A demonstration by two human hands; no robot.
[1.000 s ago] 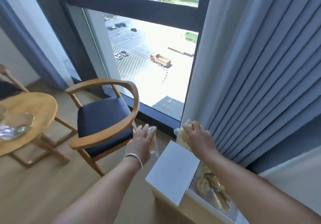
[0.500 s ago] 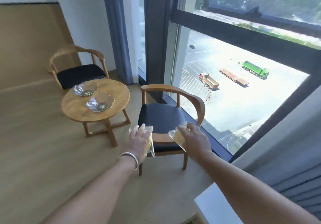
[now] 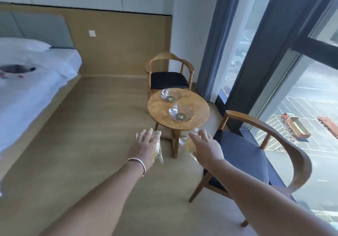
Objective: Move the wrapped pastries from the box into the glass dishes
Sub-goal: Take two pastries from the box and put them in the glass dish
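My left hand holds a wrapped pastry in clear plastic, mostly hidden under the palm. A second wrapped pastry is held by my right hand, its wrapper showing at the fingers. Both hands hover in front of the small round wooden table, short of its near edge. Two glass dishes stand on the table: a near glass dish and a far glass dish. The box is out of view.
A wooden armchair with a dark seat stands right of my right arm, beside the window. Another chair sits behind the table. A white bed lies at the left across open wooden floor.
The view has swung left from the box by the curtain toward the table. Both hands have carried their pastries away from the box and now sit close to the table.
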